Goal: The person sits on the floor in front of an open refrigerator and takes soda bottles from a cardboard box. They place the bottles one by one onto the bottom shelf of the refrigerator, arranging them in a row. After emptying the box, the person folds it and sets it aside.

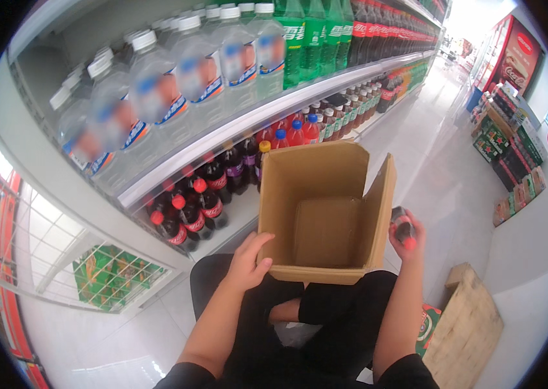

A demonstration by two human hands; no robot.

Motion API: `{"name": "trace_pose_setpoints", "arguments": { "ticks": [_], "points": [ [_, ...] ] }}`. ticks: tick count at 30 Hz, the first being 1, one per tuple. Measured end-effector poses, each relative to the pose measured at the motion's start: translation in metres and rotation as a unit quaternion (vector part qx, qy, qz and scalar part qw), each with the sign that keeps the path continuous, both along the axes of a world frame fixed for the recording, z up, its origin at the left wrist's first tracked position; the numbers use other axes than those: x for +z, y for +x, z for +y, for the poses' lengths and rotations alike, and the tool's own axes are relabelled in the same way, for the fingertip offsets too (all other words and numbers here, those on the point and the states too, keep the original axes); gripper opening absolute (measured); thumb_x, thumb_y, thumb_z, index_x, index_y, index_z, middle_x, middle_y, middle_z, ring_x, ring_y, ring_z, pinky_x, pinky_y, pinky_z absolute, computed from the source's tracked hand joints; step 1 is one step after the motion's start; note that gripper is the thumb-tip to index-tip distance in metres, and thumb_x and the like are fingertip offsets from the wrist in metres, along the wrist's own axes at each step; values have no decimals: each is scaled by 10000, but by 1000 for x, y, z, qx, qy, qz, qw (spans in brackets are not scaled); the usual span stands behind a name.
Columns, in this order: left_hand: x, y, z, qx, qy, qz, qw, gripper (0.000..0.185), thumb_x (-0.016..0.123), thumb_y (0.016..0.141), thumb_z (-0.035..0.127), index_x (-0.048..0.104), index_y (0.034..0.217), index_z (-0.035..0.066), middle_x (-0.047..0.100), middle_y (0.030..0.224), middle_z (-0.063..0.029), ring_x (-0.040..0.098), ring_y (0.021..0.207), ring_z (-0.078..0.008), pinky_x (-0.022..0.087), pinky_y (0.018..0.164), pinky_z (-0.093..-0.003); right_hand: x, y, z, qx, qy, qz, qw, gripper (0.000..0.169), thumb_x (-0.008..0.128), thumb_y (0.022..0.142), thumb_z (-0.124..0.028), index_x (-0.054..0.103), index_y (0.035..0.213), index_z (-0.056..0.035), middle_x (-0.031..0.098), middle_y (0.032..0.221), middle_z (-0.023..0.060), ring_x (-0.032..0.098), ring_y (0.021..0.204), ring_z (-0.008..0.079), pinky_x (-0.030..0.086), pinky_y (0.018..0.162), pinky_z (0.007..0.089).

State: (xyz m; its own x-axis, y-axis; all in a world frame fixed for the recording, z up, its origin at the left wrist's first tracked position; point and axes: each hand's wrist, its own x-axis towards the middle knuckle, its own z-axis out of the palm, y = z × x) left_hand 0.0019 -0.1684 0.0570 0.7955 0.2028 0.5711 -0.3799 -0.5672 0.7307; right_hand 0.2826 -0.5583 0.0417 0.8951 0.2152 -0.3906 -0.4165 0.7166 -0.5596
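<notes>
An open-topped cardboard box point(332, 170) sits over my knees, tilted so that I look into it; only bare brown cardboard shows inside. My left hand point(250, 260) grips its near left corner by the rim. In my right hand point(412, 238), just right of the box, is a small cola bottle point(403, 228) with a red cap, the cap end towards me. Left of the box, red-capped cola bottles point(191, 216) stand on the bottom shelf point(235, 216). Beside them are purple-labelled bottles point(234, 167) and blue-capped bottles of red drink point(296, 131).
Large clear bottles point(196, 63), green bottles point(310, 44) and cola bottles point(376, 34) fill the shelf above, whose white edge point(235, 119) juts out. To the right are a wooden board point(468, 326) and stacked drink cartons point(507, 146). A wire-grid panel point(50, 233) stands at left.
</notes>
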Motion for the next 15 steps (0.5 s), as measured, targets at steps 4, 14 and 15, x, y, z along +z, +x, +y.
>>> {"name": "trace_pose_setpoints", "arguments": {
  "ticks": [4, 14, 15],
  "points": [
    [-4, 7, -13, 0, 15, 21, 1000, 579, 677, 907, 278, 535, 1433, 83, 572, 1064, -221, 590, 904, -443, 513, 799, -448, -9, -63, -44, -18, 109, -22, 994, 581, 723, 866, -217, 596, 1430, -168, 530, 1382, 197, 581, 1126, 348, 587, 935, 442],
    [-2, 19, -66, -10, 25, 136, 990, 680, 663, 953, 192, 393, 1577, 167, 611, 1158, -183, 668, 970, -414, 570, 807, -469, -20, -142, -63, 31, 434, -99, 895, 508, 689, 957, -167, 616, 1450, -264, 370, 1477, 240, 510, 1180, 282, 551, 991, 403],
    [-9, 19, -69, -27, 30, 158, 987, 678, 665, 952, 194, 397, 1574, 167, 612, 1158, -177, 670, 968, -411, 570, 804, -470, -10, -157, -58, 45, 434, -113, 893, 492, 683, 961, -154, 629, 1439, -257, 379, 1467, 230, 503, 1188, 272, 542, 993, 399]
  ]
}}
